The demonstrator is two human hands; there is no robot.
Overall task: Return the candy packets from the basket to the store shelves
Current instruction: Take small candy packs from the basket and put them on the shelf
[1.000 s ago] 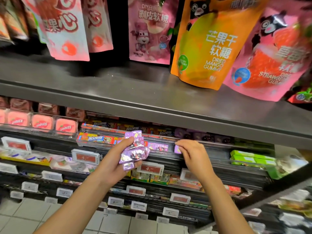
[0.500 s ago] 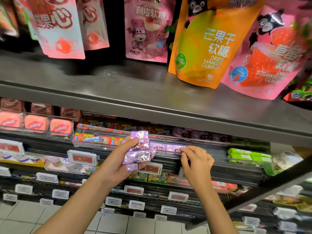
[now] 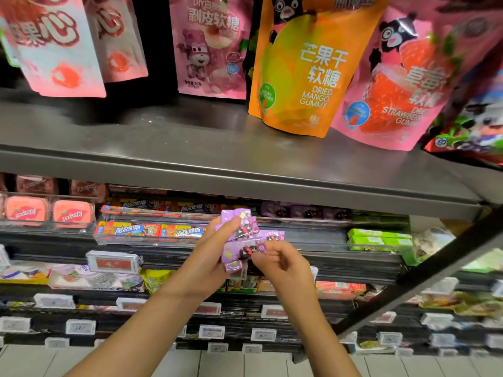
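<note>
The left hand (image 3: 206,263) holds a small stack of purple candy packets (image 3: 239,240) in front of the store shelves. Its fingers are curled round the stack from the left side and the thumb lies on the top packet, so the fingers are clamped on the packets. The right hand (image 3: 283,265) is just beside the stack on its right. Its fingers are bent, and the tips of the thumb and first finger meet at the right edge of one packet in the middle of the stack, pinching it. The packets are in the air, touching no shelf.

Directly behind the hands, one more purple packet (image 3: 272,235) lies on the sloped black shelf (image 3: 340,240), its end showing just right of the stack. To the left on the same shelf there is a clear tray with colourful candy rolls (image 3: 152,230). To the right there are green boxes (image 3: 381,239). Further back on this level a row of dark purple packets (image 3: 299,212) is seen, and at the far left there are red flat tins (image 3: 49,213). A price tag (image 3: 114,263) with a red field sits on the shelf edge below the rolls.

Above all this is a grey metal shelf (image 3: 190,148). On it stand large bags: an orange mango gummy bag (image 3: 313,72), a pink strawberry gummy bag (image 3: 408,85) to its right, and other pink bags (image 3: 212,47) to the left.
</note>
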